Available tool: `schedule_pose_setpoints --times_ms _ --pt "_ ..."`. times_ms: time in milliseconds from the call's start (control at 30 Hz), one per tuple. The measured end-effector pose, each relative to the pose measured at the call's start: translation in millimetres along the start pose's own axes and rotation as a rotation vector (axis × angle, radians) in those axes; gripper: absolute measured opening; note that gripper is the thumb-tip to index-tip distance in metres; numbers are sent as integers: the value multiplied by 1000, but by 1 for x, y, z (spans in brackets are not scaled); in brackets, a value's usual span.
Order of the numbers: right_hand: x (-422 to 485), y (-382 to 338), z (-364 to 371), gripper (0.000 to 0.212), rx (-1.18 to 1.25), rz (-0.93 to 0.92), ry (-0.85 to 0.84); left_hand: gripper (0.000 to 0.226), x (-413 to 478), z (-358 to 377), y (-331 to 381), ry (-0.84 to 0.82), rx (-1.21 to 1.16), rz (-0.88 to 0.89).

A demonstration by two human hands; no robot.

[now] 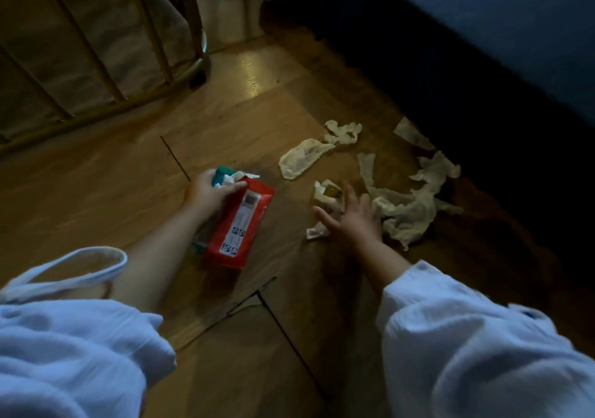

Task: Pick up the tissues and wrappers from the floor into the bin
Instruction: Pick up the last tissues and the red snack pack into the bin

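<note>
Wood floor pretty dim. Far right edge swallowed by dark blue something, too dark to say what. Barred wooden frame at far left, cut off. Tissues scattered on floor toward right, near dark edge. Red wrapper in left grip, fingers curled round it plus teal scrap. Right grip spread wide, holding nothing, over tissues; touching or not, can't tell. Tiny yellowish bit by fingertips, blurry.
</note>
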State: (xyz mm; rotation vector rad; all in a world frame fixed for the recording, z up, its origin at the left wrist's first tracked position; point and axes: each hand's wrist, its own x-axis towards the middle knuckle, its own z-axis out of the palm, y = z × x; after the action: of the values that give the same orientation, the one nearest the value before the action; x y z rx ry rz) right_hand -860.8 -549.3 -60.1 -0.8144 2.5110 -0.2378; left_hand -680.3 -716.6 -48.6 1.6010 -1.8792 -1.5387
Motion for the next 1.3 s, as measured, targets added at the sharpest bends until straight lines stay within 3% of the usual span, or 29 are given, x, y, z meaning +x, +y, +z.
schedule_pose_setpoints --times_ms 67,167,233,333,400,500,600,800,1000,1100,1300 --pt "3 -2 5 79 -106 -10 -46 46 -2 6 13 -26 -42 5" --pt "-21 4 35 50 -132 -216 -49 36 -5 12 28 -41 -56 36" --pt "-51 15 55 47 -165 -398 62 30 -11 15 36 -63 -64 46" --pt "-67 30 54 45 -91 -441 52 31 -21 20 48 -116 -81 63" --pt "-62 34 30 30 119 -316 -50 31 -31 25 60 -150 -96 75" --pt "-53 39 -24 20 490 -81 55 29 -50 33 83 -220 -112 99" --pt "-64 54 -95 11 769 5 15 36 -76 46 119 -304 -143 128" --pt "-136 112 -230 10 892 74 12 34 -148 81 210 -543 -155 258" --pt "-264 176 -333 21 967 176 284 28 -249 140 298 -777 -29 392" --pt "-323 226 -356 23 1002 271 459 32 -303 183 324 -862 79 492" --pt "-411 337 -329 26 971 614 748 34 -399 284 332 -1091 253 442"
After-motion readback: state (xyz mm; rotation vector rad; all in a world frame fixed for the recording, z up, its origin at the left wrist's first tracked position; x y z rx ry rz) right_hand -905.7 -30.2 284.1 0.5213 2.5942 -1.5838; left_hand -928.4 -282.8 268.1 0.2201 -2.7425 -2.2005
